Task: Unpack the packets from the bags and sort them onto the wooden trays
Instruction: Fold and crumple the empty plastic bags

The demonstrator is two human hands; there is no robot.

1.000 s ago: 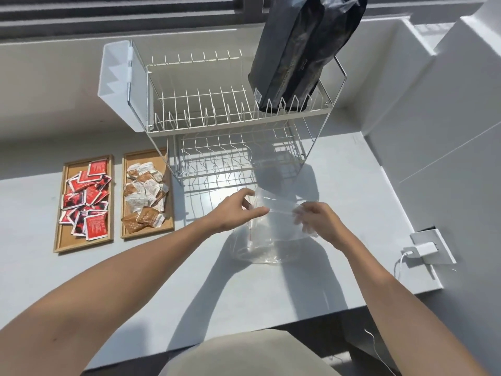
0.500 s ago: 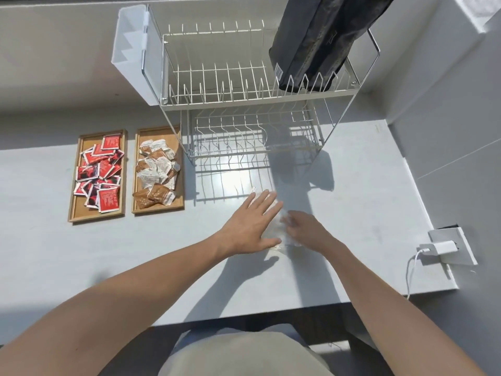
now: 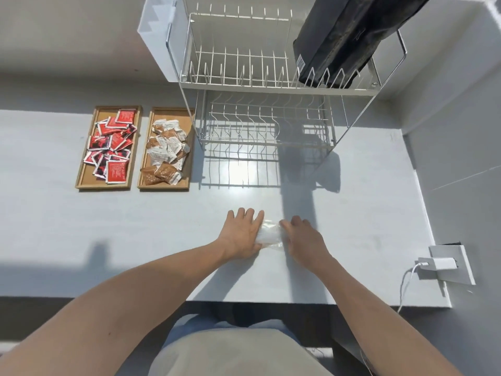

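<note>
A clear plastic bag (image 3: 269,234), folded small and empty-looking, lies flat on the white counter between my hands. My left hand (image 3: 242,234) presses flat on its left part, fingers spread. My right hand (image 3: 305,238) rests on its right part, fingers bent down onto the plastic. Two wooden trays stand at the far left: the left tray (image 3: 81,172) carries several red packets (image 3: 112,143), the right tray (image 3: 187,175) carries several brown and white packets (image 3: 165,149).
A white two-tier wire dish rack (image 3: 260,85) stands behind the bag, with a tall black pouch (image 3: 341,36) on its top tier at the right. A wall socket with a white charger (image 3: 436,263) and cable sits at the counter's right edge.
The bag was held open and upright between both hands; it has since been pressed down, flattened and folded smaller on the counter. My view has tilted further down.
</note>
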